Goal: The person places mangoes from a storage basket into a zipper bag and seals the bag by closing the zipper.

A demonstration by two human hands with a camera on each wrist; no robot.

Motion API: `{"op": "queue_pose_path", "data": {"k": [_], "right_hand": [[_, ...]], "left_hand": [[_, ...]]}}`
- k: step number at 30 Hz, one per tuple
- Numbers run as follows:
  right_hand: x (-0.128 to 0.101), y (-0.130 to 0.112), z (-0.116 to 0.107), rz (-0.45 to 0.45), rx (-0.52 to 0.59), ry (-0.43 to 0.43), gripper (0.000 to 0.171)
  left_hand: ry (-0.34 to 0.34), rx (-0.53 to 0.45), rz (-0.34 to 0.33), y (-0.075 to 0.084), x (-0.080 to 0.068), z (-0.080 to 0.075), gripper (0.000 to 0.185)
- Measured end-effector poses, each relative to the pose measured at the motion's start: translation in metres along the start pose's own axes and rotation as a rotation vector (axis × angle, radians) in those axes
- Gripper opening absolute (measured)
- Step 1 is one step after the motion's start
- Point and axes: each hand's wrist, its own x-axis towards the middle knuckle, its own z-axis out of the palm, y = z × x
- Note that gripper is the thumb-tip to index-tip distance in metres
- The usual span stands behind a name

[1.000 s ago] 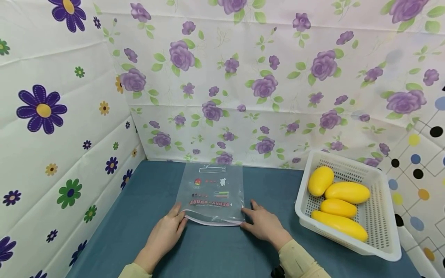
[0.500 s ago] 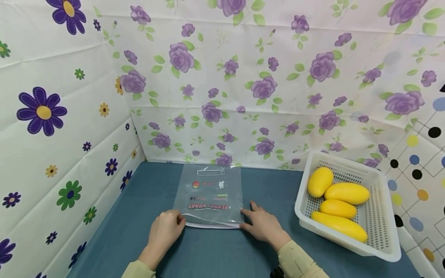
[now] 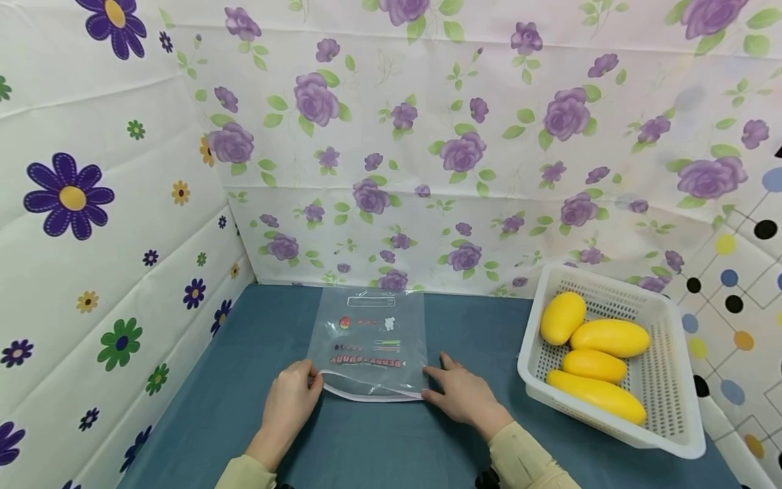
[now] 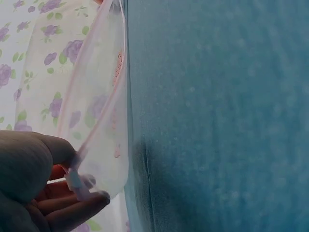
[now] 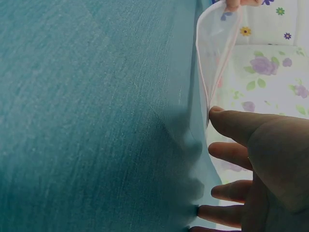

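Head: bag point(image 3: 373, 339) lying on table point(image 3: 373, 448) between left hand point(image 3: 289, 399) and right hand point(image 3: 462, 395); basket point(image 3: 667, 367) of yellow fruit point(image 3: 609, 338) at right. Left wrist: thumb and fingers pinch bag's corner, bag gaping. Right wrist: fingers spread, thumb touching bag's edge.

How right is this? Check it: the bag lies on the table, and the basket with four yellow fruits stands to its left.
One error, the side: the head view shows the basket with four yellow fruits right of the bag on the table.
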Motion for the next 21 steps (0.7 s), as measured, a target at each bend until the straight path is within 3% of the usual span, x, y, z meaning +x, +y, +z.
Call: {"op": "queue_pose_path", "data": {"k": [9, 21], "right_hand": [[0.0005, 0.0036, -0.0002, -0.002, 0.007, 0.000, 0.057], [-0.0007, 0.0037, -0.0019, 0.007, 0.018, 0.007, 0.057]], "left_hand": [[-0.007, 0.000, 0.037, 0.0015, -0.0002, 0.0006, 0.031], [0.042, -0.008, 0.083, 0.0011, -0.0016, 0.0003, 0.033]]}}
